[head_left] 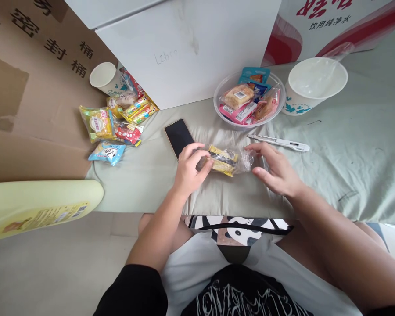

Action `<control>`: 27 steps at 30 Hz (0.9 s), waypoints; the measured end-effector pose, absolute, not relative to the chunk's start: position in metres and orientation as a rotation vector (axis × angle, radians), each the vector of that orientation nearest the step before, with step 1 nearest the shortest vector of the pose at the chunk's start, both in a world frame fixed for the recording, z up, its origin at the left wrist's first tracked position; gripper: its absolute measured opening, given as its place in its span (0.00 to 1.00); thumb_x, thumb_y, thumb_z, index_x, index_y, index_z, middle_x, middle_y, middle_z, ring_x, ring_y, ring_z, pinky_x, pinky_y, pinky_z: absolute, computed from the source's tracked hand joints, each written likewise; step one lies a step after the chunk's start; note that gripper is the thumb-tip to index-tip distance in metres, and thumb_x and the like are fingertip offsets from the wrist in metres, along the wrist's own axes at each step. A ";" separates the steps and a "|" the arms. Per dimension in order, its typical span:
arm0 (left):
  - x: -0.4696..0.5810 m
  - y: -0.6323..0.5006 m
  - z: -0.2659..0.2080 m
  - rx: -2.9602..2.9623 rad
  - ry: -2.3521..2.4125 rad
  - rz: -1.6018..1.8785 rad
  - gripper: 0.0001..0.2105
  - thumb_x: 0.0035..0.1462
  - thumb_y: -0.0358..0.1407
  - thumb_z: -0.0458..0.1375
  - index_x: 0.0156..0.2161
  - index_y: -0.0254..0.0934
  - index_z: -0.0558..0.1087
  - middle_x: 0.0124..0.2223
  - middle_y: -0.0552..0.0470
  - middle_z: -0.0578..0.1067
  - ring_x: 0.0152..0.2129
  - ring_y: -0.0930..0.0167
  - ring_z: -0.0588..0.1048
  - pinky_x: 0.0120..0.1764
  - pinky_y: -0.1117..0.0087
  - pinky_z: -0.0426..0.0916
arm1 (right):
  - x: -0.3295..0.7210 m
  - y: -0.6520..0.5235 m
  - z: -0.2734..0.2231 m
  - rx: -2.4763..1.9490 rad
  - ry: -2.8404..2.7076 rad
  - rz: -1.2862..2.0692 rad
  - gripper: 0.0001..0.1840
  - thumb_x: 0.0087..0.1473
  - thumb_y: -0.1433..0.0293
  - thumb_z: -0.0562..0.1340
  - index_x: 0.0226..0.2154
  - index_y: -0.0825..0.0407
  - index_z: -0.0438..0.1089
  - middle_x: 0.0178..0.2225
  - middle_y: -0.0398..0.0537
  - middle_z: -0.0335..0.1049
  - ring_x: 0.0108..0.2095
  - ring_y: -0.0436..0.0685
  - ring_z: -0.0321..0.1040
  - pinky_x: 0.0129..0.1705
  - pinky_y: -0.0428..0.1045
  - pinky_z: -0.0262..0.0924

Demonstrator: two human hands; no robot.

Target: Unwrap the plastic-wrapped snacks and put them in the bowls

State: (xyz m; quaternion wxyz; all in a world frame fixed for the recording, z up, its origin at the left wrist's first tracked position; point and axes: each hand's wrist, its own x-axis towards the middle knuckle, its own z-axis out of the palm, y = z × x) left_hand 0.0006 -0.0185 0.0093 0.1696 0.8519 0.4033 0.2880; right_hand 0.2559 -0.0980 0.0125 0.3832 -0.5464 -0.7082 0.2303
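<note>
In the middle of the cloth-covered surface lies a clear plastic bag with yellow-wrapped snacks inside. My left hand is closed on the bag's left end, thumb and fingers gripping the plastic. On the other side, my right hand has its thumb and fingers apart around the crumpled right end. Its index fingertip is at the plastic, and I cannot tell whether it presses on it. A dark-screened phone lies just beyond my left hand. Beyond my right hand is a white utility knife.
A clear round bowl holds several packaged snacks. Beside it stands a paper cup with clear plastic inside. Packaged snacks and another paper cup are at the left. A white box and a cardboard box border the surface.
</note>
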 end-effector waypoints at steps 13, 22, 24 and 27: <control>0.007 -0.048 0.034 2.671 0.647 1.184 0.08 0.59 0.28 0.60 0.31 0.41 0.68 0.25 0.59 0.77 0.21 0.74 0.75 0.29 0.71 0.69 | 0.260 -0.095 0.015 -1.655 -1.350 0.048 0.12 0.54 0.76 0.57 0.40 0.46 0.70 0.38 0.50 0.74 0.40 0.61 0.73 0.41 0.57 0.68; 0.004 -0.051 0.029 2.495 0.674 0.804 0.10 0.64 0.33 0.54 0.31 0.41 0.73 0.23 0.56 0.76 0.19 0.72 0.74 0.28 0.69 0.69 | 0.224 -0.116 0.040 -1.305 -2.059 0.184 0.09 0.61 0.69 0.57 0.37 0.45 0.74 0.38 0.48 0.80 0.48 0.64 0.76 0.51 0.61 0.65; 0.005 -0.043 0.026 2.512 0.824 0.925 0.09 0.65 0.34 0.54 0.33 0.42 0.74 0.28 0.53 0.79 0.26 0.69 0.78 0.36 0.66 0.73 | 0.216 -0.118 0.039 -1.444 -2.213 0.317 0.14 0.64 0.67 0.54 0.33 0.46 0.74 0.30 0.47 0.78 0.35 0.60 0.76 0.38 0.55 0.62; 0.011 -0.031 0.020 2.538 1.003 0.906 0.09 0.63 0.39 0.57 0.45 0.40 0.75 0.45 0.45 0.83 0.45 0.61 0.81 0.53 0.57 0.72 | 0.212 -0.118 0.035 -1.861 -2.239 0.400 0.16 0.65 0.64 0.53 0.34 0.48 0.74 0.29 0.47 0.77 0.22 0.54 0.66 0.25 0.52 0.42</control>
